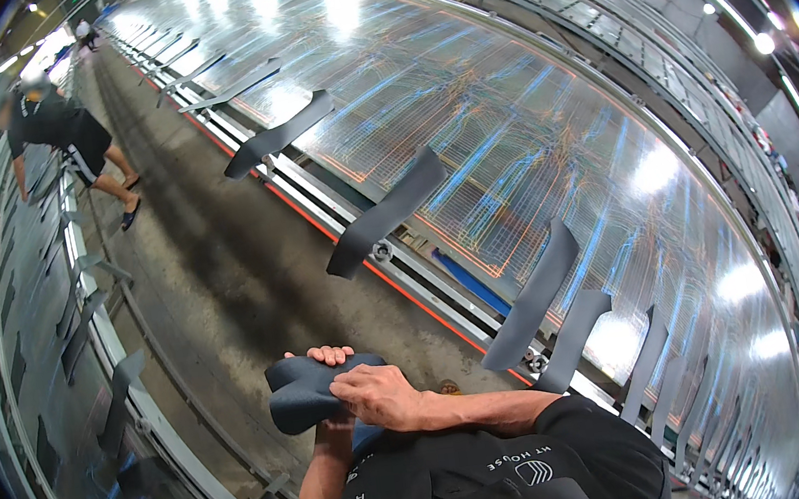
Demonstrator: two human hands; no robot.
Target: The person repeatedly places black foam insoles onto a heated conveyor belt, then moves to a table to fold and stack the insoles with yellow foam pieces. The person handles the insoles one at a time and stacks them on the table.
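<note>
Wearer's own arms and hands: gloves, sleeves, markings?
Left hand and right hand: no gloves. Right forearm bare, no watch or cable visible. Right sleeve: short, black, matching the black shirt with white chest prints.

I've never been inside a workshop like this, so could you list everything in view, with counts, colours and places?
curved piece: one or more (count unclear), dark grey, in both hands
right-hand table: one, shiny with blue and orange lines, filling the right
strips: many, dark grey, along both tables' edges
left-hand table: one, greyish, at the left
floor: one, grey-brown, between the tables
co-worker: one, dark clothes, bending beside the left-hand table
distant person: one, too small for detail, far end
lights: several, white, overhead
black shirt: one, black, on the wearer
left hand: one, bare, partly hidden
right hand: one, bare, on the piece
</note>
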